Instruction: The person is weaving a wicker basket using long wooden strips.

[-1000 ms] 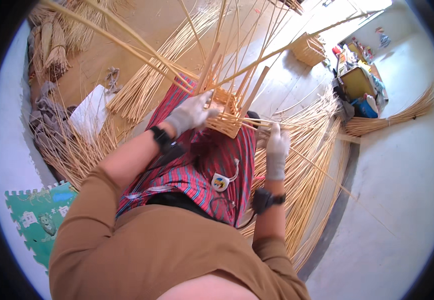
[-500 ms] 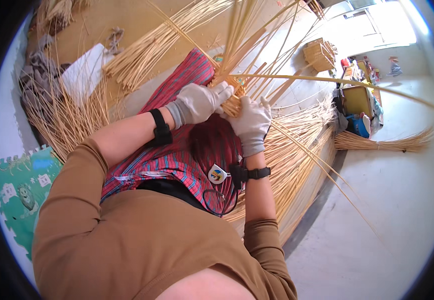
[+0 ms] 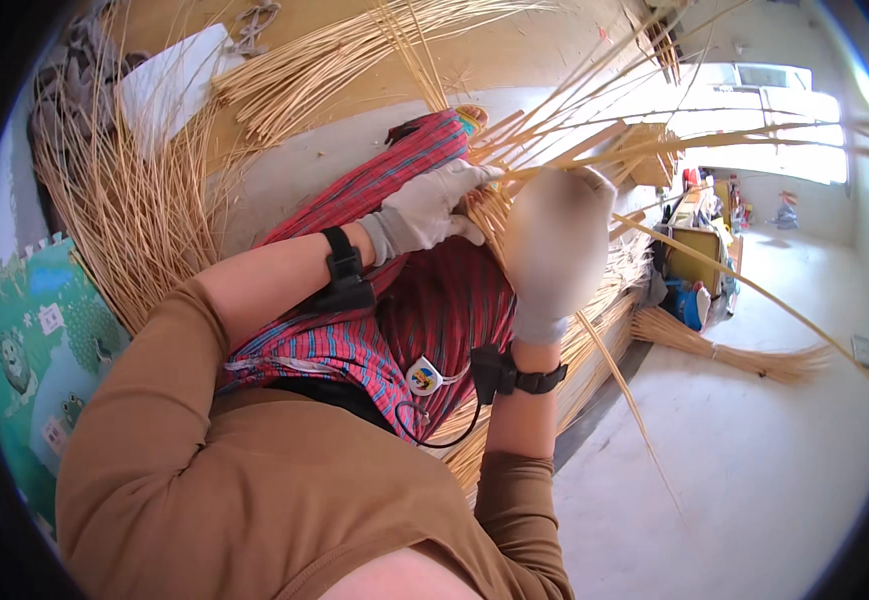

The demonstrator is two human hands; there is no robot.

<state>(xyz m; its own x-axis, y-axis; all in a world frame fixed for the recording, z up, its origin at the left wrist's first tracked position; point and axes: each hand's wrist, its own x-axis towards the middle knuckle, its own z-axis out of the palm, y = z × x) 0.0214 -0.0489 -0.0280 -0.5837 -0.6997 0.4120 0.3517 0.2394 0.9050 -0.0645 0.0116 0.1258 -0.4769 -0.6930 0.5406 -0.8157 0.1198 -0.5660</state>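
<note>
A small woven basket of pale cane (image 3: 495, 225) rests over the red striped cloth (image 3: 335, 190) on my lap, its long loose strips fanning upward and to the right. My gloved left hand (image 3: 435, 205) is closed on the basket's left side, thumb and fingers round its edge. My gloved right hand (image 3: 560, 250) is at the right side among the strips, heavily smeared, so its fingers and anything in them cannot be made out; it hides part of the basket.
Cane bundles (image 3: 345, 60) lie ahead and at right (image 3: 715, 350); loose strands (image 3: 135, 220) pile at left by grey cloth (image 3: 75, 100) and a white sheet (image 3: 175, 80). A green foam mat (image 3: 35, 370) is at lower left, cluttered furniture (image 3: 695, 250) beneath the window at back right.
My right hand came up to the basket and has since shifted up and right, now smeared. My left hand moved rightward with the basket. The view has turned, showing more window.
</note>
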